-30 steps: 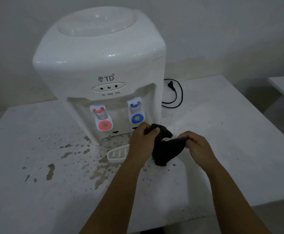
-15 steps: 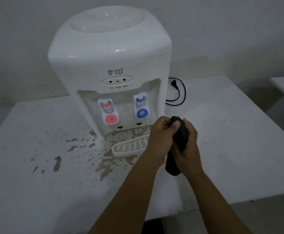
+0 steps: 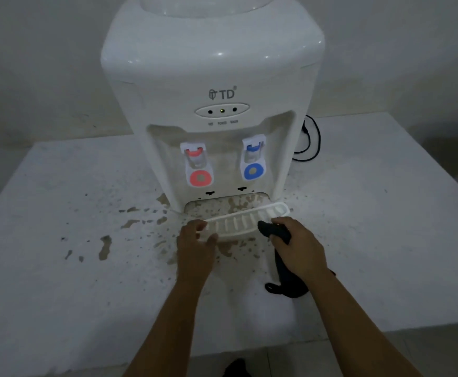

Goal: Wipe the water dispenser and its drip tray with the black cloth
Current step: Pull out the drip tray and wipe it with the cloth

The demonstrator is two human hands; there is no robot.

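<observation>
While our left hand [image 3: 195, 244] pinches the tray's [image 3: 245, 223] left end between thumb and curled fingers, our right hand [image 3: 297, 247] grips the cloth [image 3: 275, 232] at its right end.

White water dispenser [image 3: 211, 85] stands upright at upper centre; its slatted white drip tray [image 3: 245, 221] lies askew below it, bunched black cloth [image 3: 282, 257] at lower right

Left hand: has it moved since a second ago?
Yes. The left hand let go of the black cloth and went left, now gripping the left end of the white slotted plastic drip tray below the red tap.
</observation>
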